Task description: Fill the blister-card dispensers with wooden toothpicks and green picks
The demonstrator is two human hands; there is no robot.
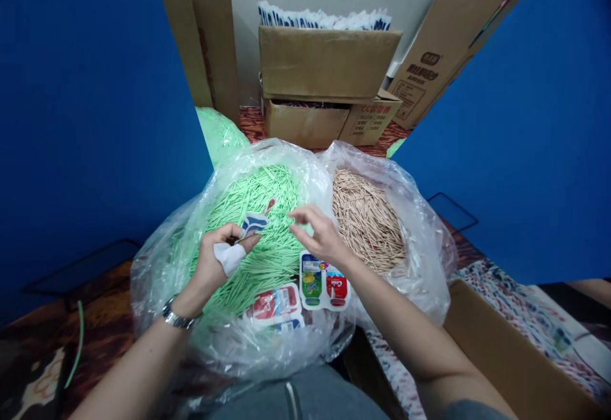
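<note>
My left hand [212,261] is closed on a small blue-and-white printed packet [254,223], pinched between thumb and fingers. A reddish tip [271,204] shows just above the packet; whether it belongs to it I cannot tell. White material [230,258] covers the base of that thumb. To the right, my right hand [319,234] hovers with fingers curved and apart, nothing visible in them. Below both hands lie thin green sticks [238,280] in a clear plastic bag. A Sprite and Cola printed packet [325,285] lies under my right wrist, beside a red-and-white packet [275,305].
Tan sticks [367,216] fill a second clear bag on the right. Blue panels [86,121] stand at both sides. At the back, an open carton [329,63] of packets rests on other boxes. Another cardboard box [506,343] holds many packets at lower right.
</note>
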